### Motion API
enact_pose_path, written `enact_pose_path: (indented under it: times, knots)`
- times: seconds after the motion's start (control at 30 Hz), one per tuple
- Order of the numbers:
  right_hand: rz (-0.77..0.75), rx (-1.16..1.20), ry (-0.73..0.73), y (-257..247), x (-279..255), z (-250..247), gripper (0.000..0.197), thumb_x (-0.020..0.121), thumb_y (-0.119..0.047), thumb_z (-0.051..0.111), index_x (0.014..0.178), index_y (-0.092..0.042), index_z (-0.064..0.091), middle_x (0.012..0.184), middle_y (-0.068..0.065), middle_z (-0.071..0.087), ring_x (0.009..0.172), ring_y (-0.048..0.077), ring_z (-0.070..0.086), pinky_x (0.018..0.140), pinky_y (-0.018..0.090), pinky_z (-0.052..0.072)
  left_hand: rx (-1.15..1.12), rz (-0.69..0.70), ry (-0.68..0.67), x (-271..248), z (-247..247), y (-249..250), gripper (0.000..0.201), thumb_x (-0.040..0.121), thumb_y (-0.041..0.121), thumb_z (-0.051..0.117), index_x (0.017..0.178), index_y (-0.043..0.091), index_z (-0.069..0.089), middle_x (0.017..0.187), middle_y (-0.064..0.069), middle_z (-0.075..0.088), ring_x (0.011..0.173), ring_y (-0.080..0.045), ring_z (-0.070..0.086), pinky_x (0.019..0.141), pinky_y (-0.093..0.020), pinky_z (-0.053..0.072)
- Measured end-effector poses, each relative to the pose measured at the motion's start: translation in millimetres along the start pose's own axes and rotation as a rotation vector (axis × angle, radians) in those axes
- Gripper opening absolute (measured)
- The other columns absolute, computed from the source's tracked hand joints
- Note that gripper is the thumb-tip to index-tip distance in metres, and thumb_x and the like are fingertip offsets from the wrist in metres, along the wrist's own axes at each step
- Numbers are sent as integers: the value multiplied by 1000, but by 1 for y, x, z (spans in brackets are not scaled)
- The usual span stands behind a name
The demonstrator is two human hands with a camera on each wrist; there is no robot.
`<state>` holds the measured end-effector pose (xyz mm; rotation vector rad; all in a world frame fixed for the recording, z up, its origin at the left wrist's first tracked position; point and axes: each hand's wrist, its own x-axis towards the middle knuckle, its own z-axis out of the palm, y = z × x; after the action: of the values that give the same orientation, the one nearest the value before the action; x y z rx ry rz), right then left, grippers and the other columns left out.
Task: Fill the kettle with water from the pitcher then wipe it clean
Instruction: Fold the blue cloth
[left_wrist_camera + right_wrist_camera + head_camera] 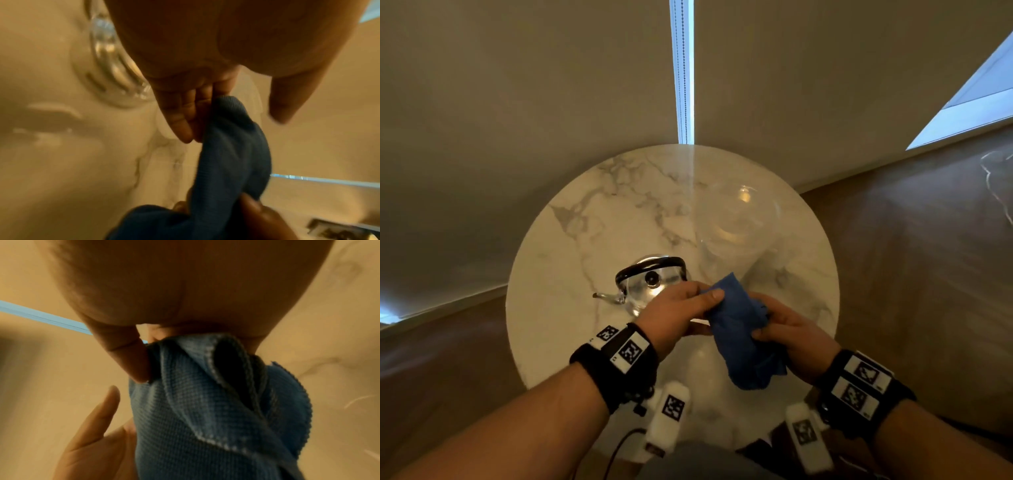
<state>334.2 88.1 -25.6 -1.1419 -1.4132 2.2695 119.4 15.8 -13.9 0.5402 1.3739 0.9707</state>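
Currently both hands are on the blue cloth (739, 329), lower centre of the head view, held above the round marble worktop (571, 240). Left hand (674, 315): fingers (710, 296) nearly straight and laid together along the cloth's upper end, with the thumb underneath it, so the top edge is pinched between them. In the left wrist view the same fingers (180, 116) lie flat against the fabric (232, 146), not curled. Right hand (791, 337): fingers curled in around the middle of the cloth, thumb (762, 334) pressing on its front face; the right wrist view shows the cloth (205, 410) bunched and clamped against the palm by one finger (133, 356). The lower part of the cloth hangs loose below the right hand.

Kettle (650, 284): clear glass, black handle, spout pointing to frame left, standing on the worktop just left of and behind the left hand. Not touched by either hand. Cannot tell the water level.

Pitcher (736, 222): clear glass, standing upper right of the kettle, apart from both hands.
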Motion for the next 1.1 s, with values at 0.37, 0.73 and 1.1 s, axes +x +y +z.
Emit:
enact_pose_path:
  times: [0.37,0.73,1.1]
  knots:
    - [329,-226,75,83,-47,-116,66,84,-9,78,134,-30,41,111,15,73,98,28,73,89,52,58,16,-171,144,73,103,-69,18,93,5,69,110,7,64,110,-21,70,98,-31,69,78,-41,62]
    - [194,-486,192,81,-1,-160,71,89,-15,64,148,-34,31,128,-1,64,112,20,63,97,40,52,238,65,311,145,136,-73,53,77,2,75,127,13,59,130,-17,64,118,-35,64,101,-43,54]
    - [-61,-969,276,96,-13,-180,48,83,-26,66,130,-27,56,125,-1,59,115,20,56,98,36,49,1443,215,-146,82,201,-137,54,89,26,61,141,15,58,150,-8,47,136,-33,43,112,-42,39]
